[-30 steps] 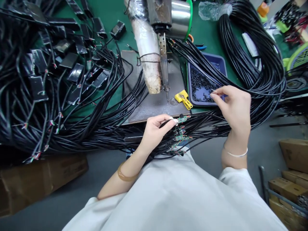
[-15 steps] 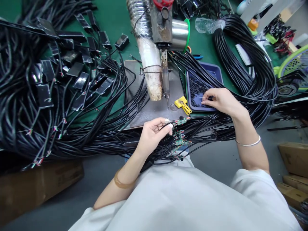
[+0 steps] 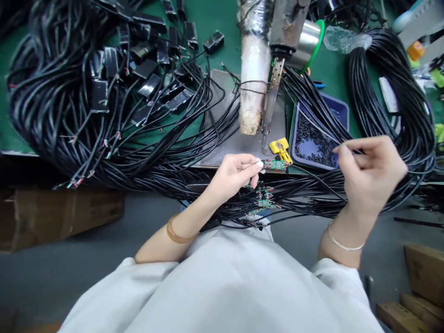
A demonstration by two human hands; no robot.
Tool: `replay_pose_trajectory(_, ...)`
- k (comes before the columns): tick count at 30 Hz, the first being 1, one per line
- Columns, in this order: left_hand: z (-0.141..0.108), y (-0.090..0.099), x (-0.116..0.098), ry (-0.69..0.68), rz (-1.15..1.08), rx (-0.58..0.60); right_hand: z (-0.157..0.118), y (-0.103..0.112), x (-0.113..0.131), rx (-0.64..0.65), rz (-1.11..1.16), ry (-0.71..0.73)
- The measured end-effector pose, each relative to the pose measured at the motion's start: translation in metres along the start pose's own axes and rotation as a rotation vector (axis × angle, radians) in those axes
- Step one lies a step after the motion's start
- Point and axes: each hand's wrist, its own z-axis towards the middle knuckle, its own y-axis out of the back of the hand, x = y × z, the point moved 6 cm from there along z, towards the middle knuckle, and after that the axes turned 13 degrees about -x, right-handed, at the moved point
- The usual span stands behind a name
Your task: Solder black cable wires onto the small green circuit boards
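Observation:
My left hand (image 3: 239,175) pinches the wires at the left end of a small green circuit board (image 3: 276,164), just below a yellow clip (image 3: 280,149). My right hand (image 3: 371,169) is closed on the end of a thin solder wire (image 3: 314,125), which runs up toward a spool (image 3: 308,44) with a green rim. Between the hands and above them, a soldering iron (image 3: 274,95) points down over a grey board. Several more green circuit boards (image 3: 265,203) on black cables lie just below my left hand.
A blue tray (image 3: 342,108) of small black pieces stands behind my right hand. A wrapped pipe (image 3: 252,88) hangs beside the iron. Black cables with black boxes (image 3: 100,95) pile up at left, and a cable coil (image 3: 409,101) lies at right. Cardboard boxes (image 3: 79,210) stand below.
My right hand has risen and moved right, away from the tray, drawing the wire with it. My left hand has lifted a circuit board slightly toward the yellow clip. The view has shifted.

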Motion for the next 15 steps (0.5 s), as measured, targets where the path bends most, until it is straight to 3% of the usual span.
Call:
replay_pose_trajectory(2,0.0,0.0,-0.006,-0.057,0.026,0.003,-0.021,-0.001,0.016,-0.025,0.154,-0.084)
replay_pose_trajectory(5,0.001,0.001,-0.011,-0.136,0.073,-0.012,-0.056,-0.027,0.028,0.172,0.306,-0.192)
replay_pose_trajectory(7,0.002,0.001,-0.012,-0.165,0.096,-0.031,-0.073,-0.044,0.028,0.228,0.305,-0.239)
replay_pose_trajectory(10,0.003,0.002,-0.01,-0.18,0.109,-0.053,-0.081,-0.059,0.025,0.219,0.253,-0.254)
replay_pose_trajectory(15,0.003,0.002,-0.008,-0.215,0.131,-0.079,-0.079,-0.061,0.028,0.207,0.218,-0.213)
